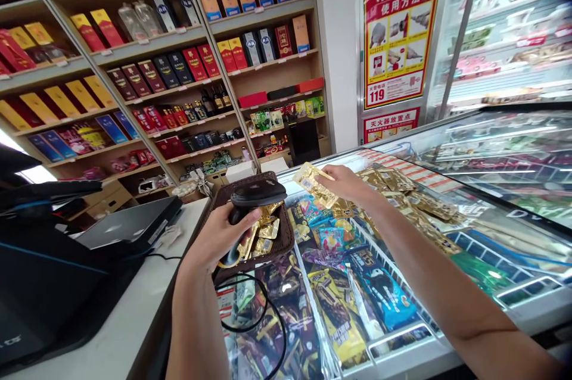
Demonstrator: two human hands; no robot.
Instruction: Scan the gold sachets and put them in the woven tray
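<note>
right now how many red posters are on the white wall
2. The big red poster hangs on the white wall above the freezer; the small red poster sits right under it, its lower edge hidden behind the freezer lid.

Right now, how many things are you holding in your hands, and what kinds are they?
Barcode scanner, black, gripped in the left hand: 1
Gold foil packet, pinched in the right hand: 1
Total: 2
More gold packets lie in the brown basket under the scanner and on the freezer lid, but neither hand holds those.
</note>
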